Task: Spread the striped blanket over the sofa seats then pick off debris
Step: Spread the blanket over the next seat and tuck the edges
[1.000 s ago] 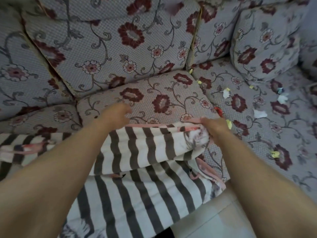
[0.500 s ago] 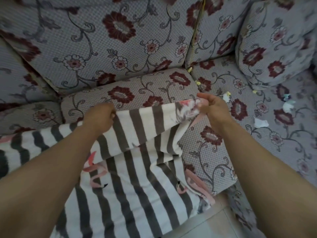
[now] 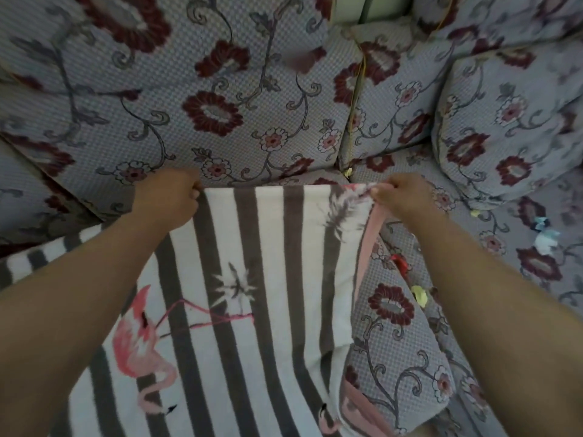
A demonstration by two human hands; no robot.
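While your left hand (image 3: pixel 167 198) is closed in a fist on the far edge of the striped blanket (image 3: pixel 268 279), your right hand (image 3: pixel 402 197) pinches the same edge at its pink-trimmed corner, fingers (image 3: pixel 377 193) curled shut on the cloth. You hold that edge stretched straight between both hands, right up at the crease where the seat cushion (image 3: pixel 397 351) meets the back cushion (image 3: pixel 195 99) of the floral sofa. From there the blanket runs down toward you over the seat, its grey and white stripes lengthwise, with a pink flamingo (image 3: pixel 142 351) printed on it beside your left forearm and a small palm tree (image 3: pixel 235 287) near the middle. To the left the blanket carries on under your left arm across the next seat. On the right it ends short, so a strip of the floral seat cushion shows bare beside your right forearm. Bits of debris lie on the uncovered seats: a red scrap (image 3: pixel 400 261) and a yellow scrap (image 3: pixel 419 294) just beside your right forearm, a small yellow piece (image 3: pixel 348 173) in the gap between the cushions, and pale blue and white scraps (image 3: pixel 544 238) well off to the right
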